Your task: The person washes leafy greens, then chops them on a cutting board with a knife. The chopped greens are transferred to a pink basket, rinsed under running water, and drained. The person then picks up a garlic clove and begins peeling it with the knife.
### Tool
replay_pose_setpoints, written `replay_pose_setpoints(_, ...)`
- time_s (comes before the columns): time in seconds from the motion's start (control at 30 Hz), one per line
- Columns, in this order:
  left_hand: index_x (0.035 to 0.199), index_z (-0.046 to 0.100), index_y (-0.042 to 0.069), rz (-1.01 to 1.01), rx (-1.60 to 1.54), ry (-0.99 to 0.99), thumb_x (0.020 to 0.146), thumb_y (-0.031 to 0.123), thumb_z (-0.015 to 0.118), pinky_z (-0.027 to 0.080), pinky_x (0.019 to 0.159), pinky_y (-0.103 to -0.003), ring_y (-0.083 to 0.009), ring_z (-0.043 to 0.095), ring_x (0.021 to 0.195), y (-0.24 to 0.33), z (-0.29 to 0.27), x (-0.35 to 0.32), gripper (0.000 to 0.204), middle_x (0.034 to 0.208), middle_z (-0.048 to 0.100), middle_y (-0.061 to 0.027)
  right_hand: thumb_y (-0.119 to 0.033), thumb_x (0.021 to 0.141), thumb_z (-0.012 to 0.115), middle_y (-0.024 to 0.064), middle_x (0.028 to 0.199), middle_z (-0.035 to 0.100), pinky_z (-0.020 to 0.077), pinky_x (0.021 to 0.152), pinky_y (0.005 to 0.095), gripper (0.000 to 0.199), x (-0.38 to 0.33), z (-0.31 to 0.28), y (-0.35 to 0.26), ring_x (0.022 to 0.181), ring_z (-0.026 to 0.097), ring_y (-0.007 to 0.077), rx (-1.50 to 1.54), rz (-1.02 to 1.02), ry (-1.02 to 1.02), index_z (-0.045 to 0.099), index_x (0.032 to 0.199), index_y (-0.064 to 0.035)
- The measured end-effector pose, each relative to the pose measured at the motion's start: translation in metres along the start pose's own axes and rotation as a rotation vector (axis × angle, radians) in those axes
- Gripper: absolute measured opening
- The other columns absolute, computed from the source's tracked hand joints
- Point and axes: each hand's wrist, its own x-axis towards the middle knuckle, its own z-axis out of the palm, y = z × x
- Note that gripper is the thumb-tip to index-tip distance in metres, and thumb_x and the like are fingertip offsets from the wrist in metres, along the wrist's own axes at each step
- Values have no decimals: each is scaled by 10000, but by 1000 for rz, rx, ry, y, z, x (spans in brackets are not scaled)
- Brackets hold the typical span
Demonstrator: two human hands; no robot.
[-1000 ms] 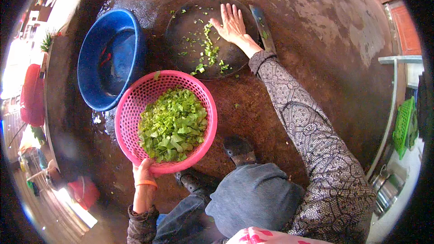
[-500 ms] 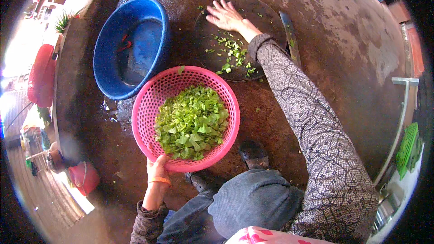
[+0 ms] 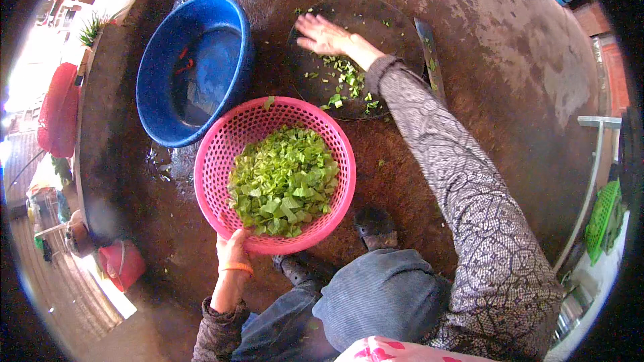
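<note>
My left hand point(image 3: 233, 249) grips the near rim of a pink plastic colander point(image 3: 343, 191), thumb over the edge. Inside the colander lies a heap of chopped green leaves point(image 3: 285, 181). Over the far left part of a round dark cutting board point(image 3: 396, 47), my right hand point(image 3: 325, 35) is stretched flat with its fingers extended and nothing in it. Whether its palm touches the board I cannot tell. Small cut green pieces point(image 3: 350, 79) lie scattered on the board, mostly just nearer to me than that hand. A broad-bladed knife point(image 3: 431, 60) rests along the board's right edge.
A blue basin point(image 3: 155, 60) stands left of the board, with something small and red in it. Wet patches mark the brown floor point(image 3: 523, 114) around it. Further left are a red bucket point(image 3: 122, 265) and a large red container point(image 3: 58, 110). A green basket point(image 3: 602, 218) is at far right.
My right hand has shifted slightly left and toward me over the cutting board. The left hand keeps its hold on the colander, which has hardly moved.
</note>
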Motion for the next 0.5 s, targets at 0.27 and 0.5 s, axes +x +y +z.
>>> replay_pose_setpoints(0.27,1343,473,37,102,138,13,768,-58,582,564,831,-378,-235,652,953,2,5,-5,592,1137,637,-87,-610,999,349,162,1577,316,163,1224,448,721,-125,-10,44,1484,216,355,192,54,622,374,1504,-95)
replay_pose_setpoints(0.5,1312,485,49,120,69,-52,763,-30,599,589,715,-360,-221,668,895,-2,4,-7,566,1130,636,-82,-742,932,323,216,1605,199,126,1229,451,917,-130,34,-4,1496,154,375,-60,-51,321,248,1545,-63)
